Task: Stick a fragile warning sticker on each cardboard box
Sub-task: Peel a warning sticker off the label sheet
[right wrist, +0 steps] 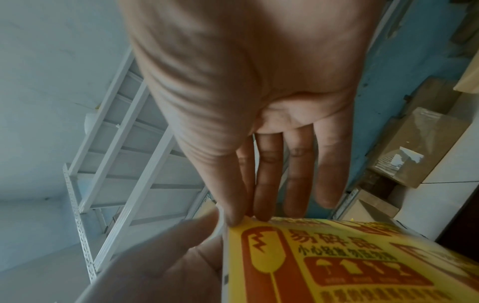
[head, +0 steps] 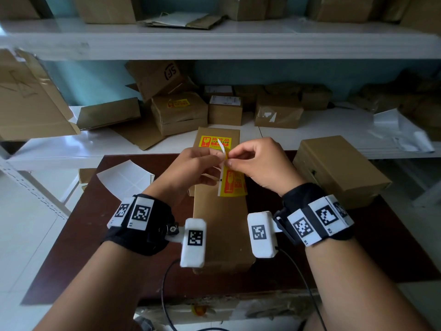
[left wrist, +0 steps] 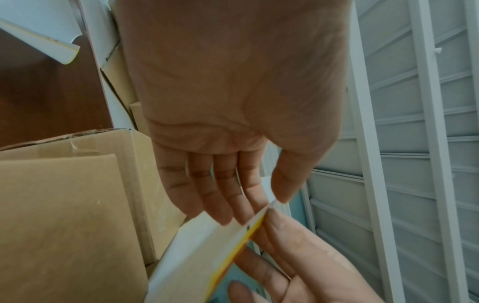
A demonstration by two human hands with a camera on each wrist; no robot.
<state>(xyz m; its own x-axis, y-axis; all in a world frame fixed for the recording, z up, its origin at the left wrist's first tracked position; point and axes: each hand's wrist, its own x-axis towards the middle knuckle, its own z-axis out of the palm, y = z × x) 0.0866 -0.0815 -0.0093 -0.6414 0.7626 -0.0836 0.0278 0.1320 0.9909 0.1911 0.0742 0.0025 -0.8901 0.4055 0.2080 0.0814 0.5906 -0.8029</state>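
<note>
Both hands are up over the middle of the table, wrists apart, fingertips meeting at one spot. The left hand (head: 191, 163) comes in from the left, knuckles up, thumb and forefinger pinching the white backing strip (head: 223, 147) that curls up and away from the sticker's top corner. The right hand (head: 257, 163) mirrors it from the right, thumb and first fingers nipping the top edge of the fragile sticker (head: 232, 185) itself; the right wrist view shows those fingertips (right wrist: 234, 220) clamped on the yellow corner, the other fingers lying straight alongside.

The sticker hangs down from that pinch, yellow with a red broken-glass mark, its long axis running vertically, top edge at the fingers, bottom edge free just above the box. Its printed face looks toward the person. In the left wrist view it appears edge-on, white backing on one side, a yellow line on the other.

Below the hands lies the long cardboard box (head: 222, 223), flat on the dark brown table (head: 71, 247), its long axis running straight away from the person. A second yellow sticker (head: 214, 141) is already flat on its far end. Another cardboard box (head: 338, 168) sits at the table's right, angled, no sticker visible on it. A white sheet of empty backing (head: 124, 177) lies at the left. Behind stands a white shelf (head: 71, 144) stacked with more boxes.
</note>
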